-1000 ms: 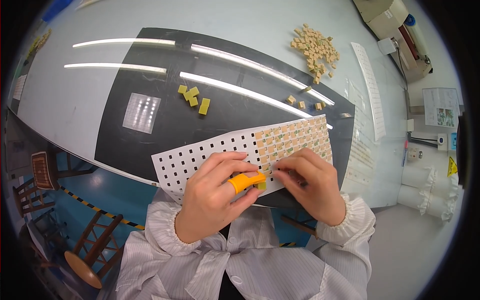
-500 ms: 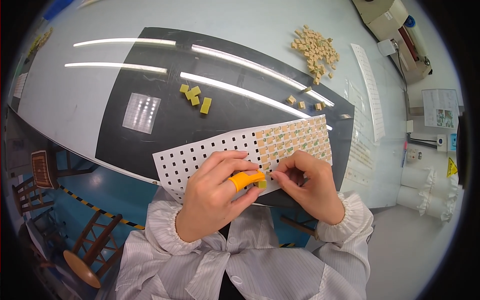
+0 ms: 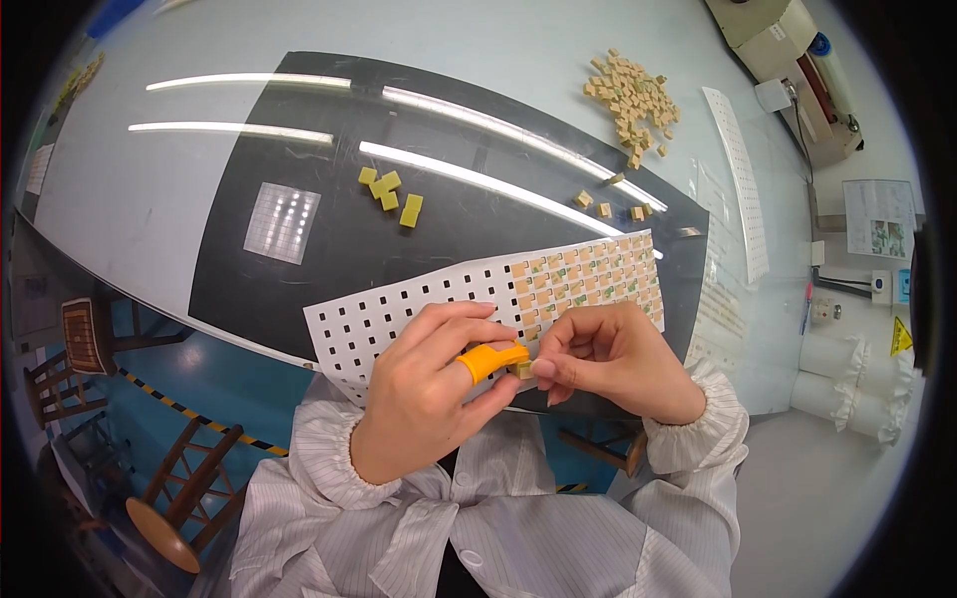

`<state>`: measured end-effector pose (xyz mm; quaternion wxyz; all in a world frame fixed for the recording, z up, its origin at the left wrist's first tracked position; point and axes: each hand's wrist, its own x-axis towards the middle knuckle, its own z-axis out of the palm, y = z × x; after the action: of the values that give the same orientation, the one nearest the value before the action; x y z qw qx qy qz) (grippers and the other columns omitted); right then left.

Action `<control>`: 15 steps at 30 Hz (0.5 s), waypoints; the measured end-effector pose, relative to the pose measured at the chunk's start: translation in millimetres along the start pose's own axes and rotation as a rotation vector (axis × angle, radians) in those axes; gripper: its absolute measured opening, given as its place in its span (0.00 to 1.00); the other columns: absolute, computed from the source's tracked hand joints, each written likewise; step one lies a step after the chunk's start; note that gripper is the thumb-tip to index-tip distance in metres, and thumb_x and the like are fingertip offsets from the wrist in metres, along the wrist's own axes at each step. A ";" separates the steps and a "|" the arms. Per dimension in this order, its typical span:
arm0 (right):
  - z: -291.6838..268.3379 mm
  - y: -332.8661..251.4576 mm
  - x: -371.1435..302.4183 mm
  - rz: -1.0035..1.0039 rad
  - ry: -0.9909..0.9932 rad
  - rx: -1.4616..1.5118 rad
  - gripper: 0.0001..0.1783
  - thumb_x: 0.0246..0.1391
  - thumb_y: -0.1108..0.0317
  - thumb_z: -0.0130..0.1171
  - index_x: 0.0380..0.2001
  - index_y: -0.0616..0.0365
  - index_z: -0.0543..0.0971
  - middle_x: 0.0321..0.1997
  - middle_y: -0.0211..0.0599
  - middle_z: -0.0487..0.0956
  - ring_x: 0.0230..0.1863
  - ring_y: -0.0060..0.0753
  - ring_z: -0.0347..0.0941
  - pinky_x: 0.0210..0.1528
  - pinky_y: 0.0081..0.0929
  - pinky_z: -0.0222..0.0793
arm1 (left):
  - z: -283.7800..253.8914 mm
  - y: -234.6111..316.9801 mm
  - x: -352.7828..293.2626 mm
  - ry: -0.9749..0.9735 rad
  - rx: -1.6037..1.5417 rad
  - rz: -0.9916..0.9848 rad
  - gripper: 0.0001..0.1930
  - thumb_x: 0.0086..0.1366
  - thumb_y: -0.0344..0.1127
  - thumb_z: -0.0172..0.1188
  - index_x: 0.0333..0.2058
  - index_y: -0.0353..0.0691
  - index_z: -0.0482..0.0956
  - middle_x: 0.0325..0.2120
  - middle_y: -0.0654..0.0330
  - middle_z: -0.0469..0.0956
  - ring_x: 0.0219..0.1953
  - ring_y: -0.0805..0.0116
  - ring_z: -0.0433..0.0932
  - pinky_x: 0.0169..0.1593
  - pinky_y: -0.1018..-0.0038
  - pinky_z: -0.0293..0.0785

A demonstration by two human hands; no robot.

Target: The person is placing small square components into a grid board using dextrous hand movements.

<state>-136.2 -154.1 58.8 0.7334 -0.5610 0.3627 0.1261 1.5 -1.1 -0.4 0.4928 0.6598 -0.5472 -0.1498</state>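
My left hand (image 3: pixel 424 384) wears an orange finger sleeve (image 3: pixel 488 361) on one finger and pinches a small yellow-green block (image 3: pixel 522 370) between that finger and the thumb. My right hand (image 3: pixel 613 364) has its thumb and index finger pressed together at the right end of the block; anything between those fingertips is hidden. Both hands are over the near edge of a white sheet (image 3: pixel 374 324) with rows of small dark square holes. Tan square pieces (image 3: pixel 573 284), some with green marks, cover the right part of this sheet in rows.
Several yellow-green blocks (image 3: pixel 389 189) lie on the black mat (image 3: pixel 224 264), beside a clear gridded square (image 3: pixel 282 224). Small tan blocks (image 3: pixel 603 210) sit at the mat's right side, with a larger pile (image 3: pixel 628 100) farther back. A white perforated strip (image 3: pixel 736 184) lies at the right.
My right hand has shifted from just right of the block, over the sheet, to its end, with thumb and index finger now touching there. My left hand has hardly moved.
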 end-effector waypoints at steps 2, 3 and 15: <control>0.5 1.3 -0.4 -0.011 0.021 0.022 0.07 0.57 0.72 0.63 0.31 0.65 0.78 0.29 0.33 0.81 0.30 0.19 0.78 0.35 0.17 0.77 | 0.5 0.1 0.1 -0.001 0.002 -0.002 0.15 0.42 0.26 0.74 0.32 0.36 0.84 0.34 0.61 0.82 0.45 0.58 0.80 0.45 0.67 0.78; 1.3 0.5 -0.5 -0.011 0.021 0.022 0.07 0.57 0.72 0.63 0.31 0.65 0.78 0.29 0.33 0.81 0.30 0.19 0.78 0.35 0.17 0.77 | 0.7 0.0 0.0 -0.002 0.004 -0.004 0.15 0.42 0.26 0.74 0.32 0.37 0.84 0.34 0.61 0.82 0.45 0.58 0.80 0.45 0.67 0.78; 4.1 0.0 -0.9 -0.006 0.048 0.030 0.06 0.58 0.72 0.62 0.31 0.65 0.78 0.30 0.34 0.81 0.29 0.19 0.78 0.34 0.16 0.77 | 0.6 0.2 -0.4 -0.002 0.006 -0.006 0.14 0.42 0.26 0.74 0.32 0.36 0.84 0.35 0.61 0.82 0.45 0.59 0.80 0.45 0.67 0.78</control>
<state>-135.2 -150.1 59.9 0.7332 -0.5538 0.3804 0.1046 0.8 -1.0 -0.7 0.4898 0.6626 -0.5463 -0.1502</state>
